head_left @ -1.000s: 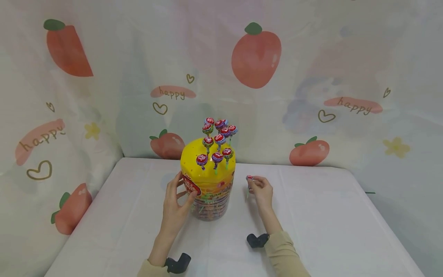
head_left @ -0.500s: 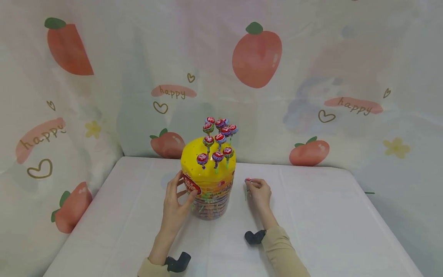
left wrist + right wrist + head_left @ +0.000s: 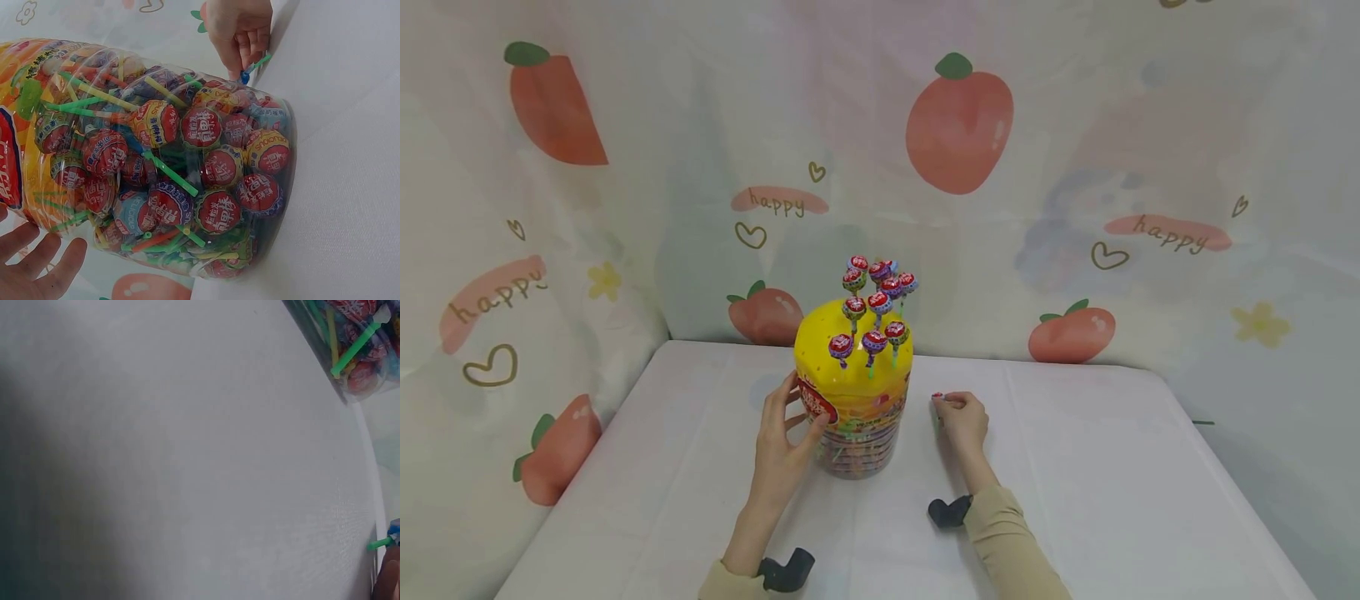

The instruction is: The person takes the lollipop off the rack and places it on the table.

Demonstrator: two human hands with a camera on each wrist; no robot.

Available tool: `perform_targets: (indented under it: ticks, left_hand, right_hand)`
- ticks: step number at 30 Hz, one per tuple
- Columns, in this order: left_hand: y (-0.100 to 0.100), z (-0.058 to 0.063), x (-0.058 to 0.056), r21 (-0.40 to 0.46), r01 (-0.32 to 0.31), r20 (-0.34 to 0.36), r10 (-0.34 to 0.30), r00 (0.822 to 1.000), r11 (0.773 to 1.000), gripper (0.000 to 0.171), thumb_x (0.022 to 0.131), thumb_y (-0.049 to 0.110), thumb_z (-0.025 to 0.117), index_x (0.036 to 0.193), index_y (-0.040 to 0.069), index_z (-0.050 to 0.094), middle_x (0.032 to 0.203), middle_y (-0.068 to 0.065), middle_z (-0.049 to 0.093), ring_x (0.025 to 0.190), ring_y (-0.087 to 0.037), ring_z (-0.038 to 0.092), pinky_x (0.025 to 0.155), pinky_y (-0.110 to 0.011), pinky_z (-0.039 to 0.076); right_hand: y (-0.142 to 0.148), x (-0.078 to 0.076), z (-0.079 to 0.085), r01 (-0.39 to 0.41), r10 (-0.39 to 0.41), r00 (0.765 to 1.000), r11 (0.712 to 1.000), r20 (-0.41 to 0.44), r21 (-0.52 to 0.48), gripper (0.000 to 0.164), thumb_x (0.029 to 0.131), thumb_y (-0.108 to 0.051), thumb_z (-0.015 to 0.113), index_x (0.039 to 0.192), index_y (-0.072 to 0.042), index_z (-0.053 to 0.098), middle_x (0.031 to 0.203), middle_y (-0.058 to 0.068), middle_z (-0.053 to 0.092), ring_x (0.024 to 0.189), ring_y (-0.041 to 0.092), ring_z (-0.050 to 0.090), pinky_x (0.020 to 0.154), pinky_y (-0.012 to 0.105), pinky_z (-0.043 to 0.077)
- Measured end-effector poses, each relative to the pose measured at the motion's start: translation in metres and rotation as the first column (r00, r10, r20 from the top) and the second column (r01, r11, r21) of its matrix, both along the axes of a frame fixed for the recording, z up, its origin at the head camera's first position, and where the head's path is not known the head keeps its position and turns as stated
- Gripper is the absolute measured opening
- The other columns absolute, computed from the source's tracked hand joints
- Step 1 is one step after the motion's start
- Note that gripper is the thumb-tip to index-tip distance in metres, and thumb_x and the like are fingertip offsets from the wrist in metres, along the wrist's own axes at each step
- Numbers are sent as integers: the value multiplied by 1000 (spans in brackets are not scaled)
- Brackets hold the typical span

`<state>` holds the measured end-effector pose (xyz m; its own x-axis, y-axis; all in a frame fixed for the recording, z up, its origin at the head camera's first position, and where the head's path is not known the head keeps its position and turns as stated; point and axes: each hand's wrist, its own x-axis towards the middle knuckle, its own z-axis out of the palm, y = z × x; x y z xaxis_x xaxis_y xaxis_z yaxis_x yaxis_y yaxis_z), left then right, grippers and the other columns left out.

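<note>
Two hands work apart: the left (image 3: 780, 450) grips the tub (image 3: 855, 396), the right (image 3: 964, 423) pinches a lollipop (image 3: 937, 396) near it, low at the table (image 3: 1097, 483). Likely placing it; next calls for gentle release.

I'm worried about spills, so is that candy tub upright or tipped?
Upright: in the head view, the tub stands base-down on the table, its yellow top uppermost, with lollipops sticking up from it.

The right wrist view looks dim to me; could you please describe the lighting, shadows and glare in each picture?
Right wrist view: dim grey, soft dark shading along the left, the right hand cropped at the edge; left wrist view: small glints on the clear jar; head view: fairly even light, soft shine on the yellow lid.
</note>
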<state>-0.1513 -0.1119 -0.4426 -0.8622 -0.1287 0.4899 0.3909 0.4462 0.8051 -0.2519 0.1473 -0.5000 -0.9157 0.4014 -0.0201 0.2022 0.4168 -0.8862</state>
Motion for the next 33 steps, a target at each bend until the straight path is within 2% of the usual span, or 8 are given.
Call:
perform_targets:
  ticks: [7, 15, 27, 33]
  left_hand:
    - [0, -1, -1, -3, 2, -9, -2, 1000, 1000, 74, 88, 21, 70, 150, 17, 31, 141, -10, 44, 126, -25, 48, 92, -46, 54]
    - [2, -1, -1, 0, 1, -4, -1, 1000, 1000, 74, 88, 21, 70, 150, 17, 31, 141, -10, 44, 126, -25, 48, 92, -46, 54]
    - [3, -1, 0, 5, -2, 0, 2, 1000, 1000, 74, 87, 21, 71, 150, 17, 31, 141, -9, 44, 126, -24, 48, 92, -46, 54]
    - [1, -2, -1, 12, 2, -12, -2, 1000, 1000, 74, 87, 19, 70, 150, 18, 31, 141, -8, 44, 126, -22, 47, 92, -47, 54]
  right_hand:
    - [2, -1, -1, 15, -15, 1000, 999, -8, 50, 23, 84, -18, 69, 97, 1, 68, 85, 16, 71, 61, 11, 57, 54, 19, 41]
    - [4, 0, -3, 7, -6, 1000, 1000, -4, 27, 22, 84, -17, 69, 98, 1, 67, 85, 16, 71, 59, 8, 56, 53, 18, 42]
    - [8, 5, 5, -4, 3, 1000, 998, -13, -63, 22, 84, -13, 68, 100, 2, 67, 82, 12, 69, 59, 3, 55, 54, 15, 44]
    - [7, 4, 10, 3, -13, 998, 986, -60, -170, 23, 85, -13, 70, 103, 1, 67, 80, 6, 65, 58, 5, 60, 51, 16, 47]
